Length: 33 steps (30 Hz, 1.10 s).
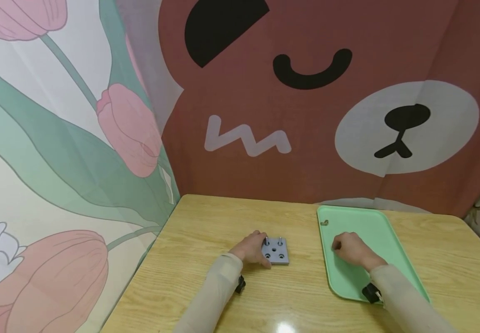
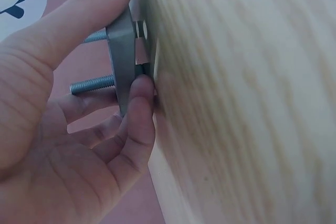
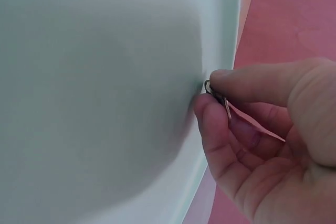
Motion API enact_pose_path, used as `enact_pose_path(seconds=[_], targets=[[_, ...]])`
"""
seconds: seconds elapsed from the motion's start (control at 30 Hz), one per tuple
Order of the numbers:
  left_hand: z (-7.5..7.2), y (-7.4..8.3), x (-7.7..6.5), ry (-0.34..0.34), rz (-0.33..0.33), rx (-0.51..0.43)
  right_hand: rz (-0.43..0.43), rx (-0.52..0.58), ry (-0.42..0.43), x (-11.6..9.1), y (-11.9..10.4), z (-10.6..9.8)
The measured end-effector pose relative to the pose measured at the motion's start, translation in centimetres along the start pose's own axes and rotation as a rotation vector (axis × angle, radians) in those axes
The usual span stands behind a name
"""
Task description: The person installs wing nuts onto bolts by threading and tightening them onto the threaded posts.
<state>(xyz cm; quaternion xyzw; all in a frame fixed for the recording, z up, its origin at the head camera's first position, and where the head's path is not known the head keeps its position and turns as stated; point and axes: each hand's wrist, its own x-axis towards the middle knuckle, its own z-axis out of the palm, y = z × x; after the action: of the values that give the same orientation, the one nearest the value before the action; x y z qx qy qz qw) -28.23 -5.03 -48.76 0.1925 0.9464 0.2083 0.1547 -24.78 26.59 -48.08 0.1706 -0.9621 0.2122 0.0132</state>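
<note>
A grey metal plate (image 1: 279,250) with several holes and two upright threaded bolts (image 2: 93,84) is at the table's middle. My left hand (image 1: 251,249) grips its left edge, thumb on one side and fingers on the other. In the left wrist view, fingertips reach the plate's underside, close over the table. My right hand (image 1: 351,249) is over the green tray (image 1: 373,226). Thumb and forefinger pinch a small dark metal piece (image 3: 224,104) with a looped end, mostly covered by the fingers. It sits close to the tray's surface in the right wrist view.
Another small brass-coloured piece (image 1: 324,223) lies in the tray's far left corner. The wooden table (image 1: 223,217) backs onto a bear-printed curtain (image 1: 306,175), with a tulip-printed curtain (image 1: 56,162) along its left side.
</note>
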Motion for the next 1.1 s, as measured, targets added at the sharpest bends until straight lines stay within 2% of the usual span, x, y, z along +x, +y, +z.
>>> enact_pose_path(seconds=[0.27, 0.4, 0.53, 0.83, 1.1], targets=[[0.1, -0.1, 0.2, 0.005, 0.008, -0.012, 0.01, 0.059, 0.003, 0.0, -0.2, -0.1], [0.1, -0.3, 0.3, 0.008, 0.009, -0.028, -0.042, 0.069, 0.01, 0.1, -0.8, -0.3], [0.1, -0.3, 0.3, 0.008, 0.006, -0.05, -0.053, 0.095, 0.028, 0.3, -1.7, -0.3], [0.2, -0.2, 0.2, -0.003, 0.007, -0.074, -0.003, 0.237, 0.03, 0.7, -3.3, 0.4], [0.4, -0.3, 0.4, 0.004, -0.001, -0.08, 0.06, 0.322, 0.087, 2.0, -5.4, 1.7]])
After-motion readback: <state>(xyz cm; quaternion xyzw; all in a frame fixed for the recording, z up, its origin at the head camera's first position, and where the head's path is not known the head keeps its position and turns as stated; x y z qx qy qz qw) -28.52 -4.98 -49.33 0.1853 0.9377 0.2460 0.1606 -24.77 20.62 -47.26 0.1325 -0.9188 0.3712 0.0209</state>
